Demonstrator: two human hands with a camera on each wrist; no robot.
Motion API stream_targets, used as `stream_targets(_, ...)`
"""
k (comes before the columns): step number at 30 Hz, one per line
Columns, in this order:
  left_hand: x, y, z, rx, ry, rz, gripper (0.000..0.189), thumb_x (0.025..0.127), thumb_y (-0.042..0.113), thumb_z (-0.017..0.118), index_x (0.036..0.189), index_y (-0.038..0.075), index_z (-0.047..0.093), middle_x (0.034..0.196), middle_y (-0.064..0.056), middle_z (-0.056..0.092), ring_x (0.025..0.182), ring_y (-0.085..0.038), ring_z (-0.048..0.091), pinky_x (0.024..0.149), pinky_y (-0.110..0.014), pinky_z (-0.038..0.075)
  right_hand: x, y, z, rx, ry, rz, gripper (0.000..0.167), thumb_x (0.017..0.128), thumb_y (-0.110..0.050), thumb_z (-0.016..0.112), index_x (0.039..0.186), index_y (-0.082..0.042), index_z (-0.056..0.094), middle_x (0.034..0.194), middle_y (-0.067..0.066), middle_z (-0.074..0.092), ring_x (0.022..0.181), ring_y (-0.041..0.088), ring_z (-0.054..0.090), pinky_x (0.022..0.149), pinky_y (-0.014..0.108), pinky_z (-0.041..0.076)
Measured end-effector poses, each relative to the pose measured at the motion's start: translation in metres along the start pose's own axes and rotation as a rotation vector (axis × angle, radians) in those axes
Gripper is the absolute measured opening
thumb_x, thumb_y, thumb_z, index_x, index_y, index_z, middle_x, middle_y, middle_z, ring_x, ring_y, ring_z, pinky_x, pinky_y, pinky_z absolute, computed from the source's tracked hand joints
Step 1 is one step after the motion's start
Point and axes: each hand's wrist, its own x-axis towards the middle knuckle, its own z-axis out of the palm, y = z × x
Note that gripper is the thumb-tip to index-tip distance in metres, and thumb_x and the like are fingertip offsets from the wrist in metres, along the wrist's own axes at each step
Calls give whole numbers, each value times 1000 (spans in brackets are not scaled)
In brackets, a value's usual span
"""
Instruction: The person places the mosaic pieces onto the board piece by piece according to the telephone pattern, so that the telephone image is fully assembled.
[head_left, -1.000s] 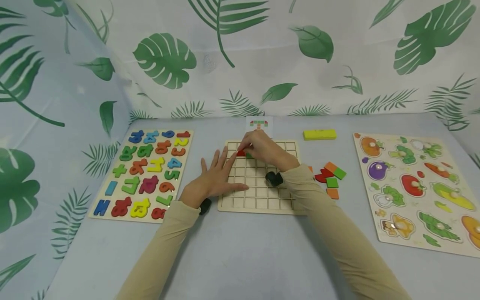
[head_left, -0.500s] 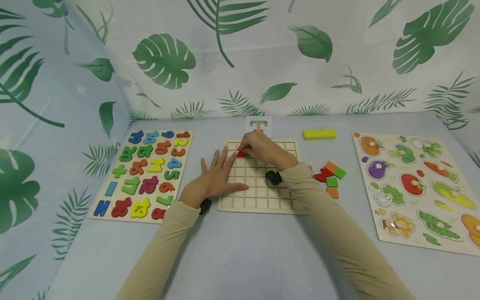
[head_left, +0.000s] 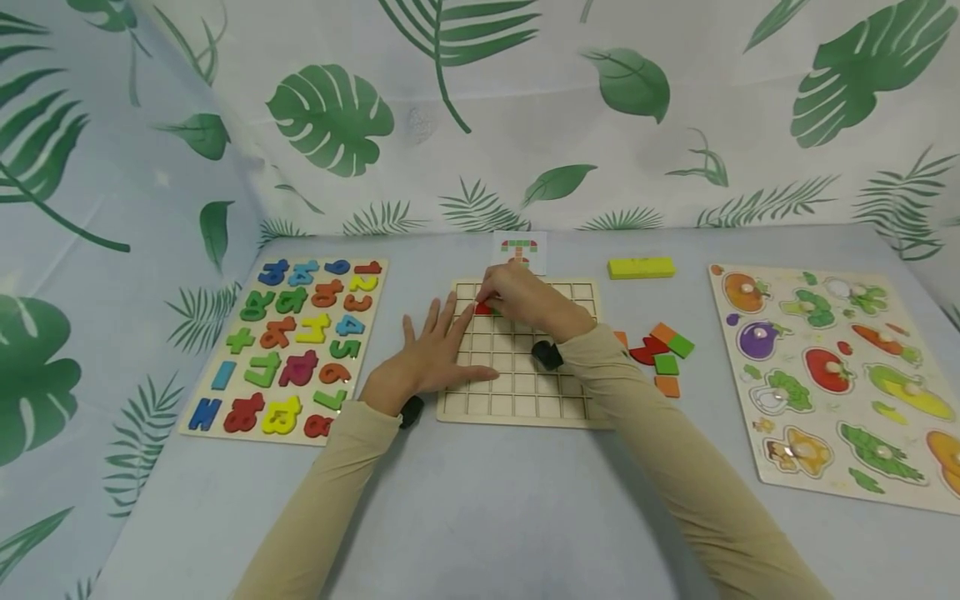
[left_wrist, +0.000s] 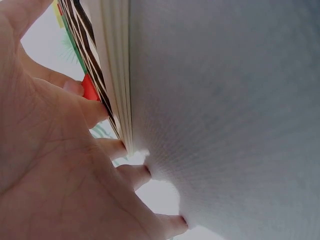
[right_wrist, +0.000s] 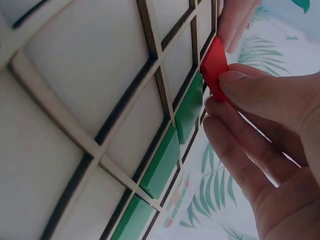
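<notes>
My right hand (head_left: 525, 296) pinches a red piece (right_wrist: 214, 67) between thumb and fingers at the upper left of the wooden grid board (head_left: 517, 408). In the right wrist view the piece touches the grid, tilted beside a row of green tiles (right_wrist: 160, 162) set in the cells. My left hand (head_left: 431, 354) lies spread over the board's left edge, fingers straight, with a fingertip close to the red piece. From the left wrist view, the palm and fingers (left_wrist: 134, 175) show against the board's side. In the head view, the right hand hides the green tiles.
Behind the board lies a pattern card (head_left: 536, 260). Loose red (head_left: 645, 353), green and orange pieces lie to its right, with a yellow block (head_left: 641, 267) farther back. A number puzzle (head_left: 238, 379) is at left, a vegetable puzzle (head_left: 823, 412) at right.
Both hands stay almost in place. The right fingers shift very slightly on the red piece, and the green tile beside it drops out of sight in the head view.
</notes>
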Motion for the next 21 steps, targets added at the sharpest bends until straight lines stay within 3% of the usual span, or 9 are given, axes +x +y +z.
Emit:
stream_targets(4,1,0,0,1,2,1,110,95,70,60,170,18,-1,172,-11,-23,158,-37,-21,117,-74,-13,0,-3,-1,-3,-19,14,13,96,6,70,106,7,80,102,18,74,98,32,72,96,45,57)
stream_targets(8,1,1,0,6,1,-2,110,95,70,60,170,18,-2,172,-11,-22,158,-37,-21,117,-74,-12,0,-5,0,-15,-31,29,13,97,5,70,105,7,80,102,17,73,97,31,72,88,38,59)
stream_targets(16,1,1,0,8,-1,-3,109,96,69,61,170,18,-1,173,-11,-22,158,-36,-21,117,-74,-12,-1,-9,7,-80,-4,63,17,99,7,64,106,6,80,103,17,73,100,32,70,92,41,58)
stream_targets(21,0,0,0,10,0,-6,109,96,70,60,170,18,-1,173,-11,-22,158,-36,-21,117,-74,-12,-10,-14,1,-34,25,88,19,100,4,64,114,8,76,114,19,71,107,34,69,93,43,57)
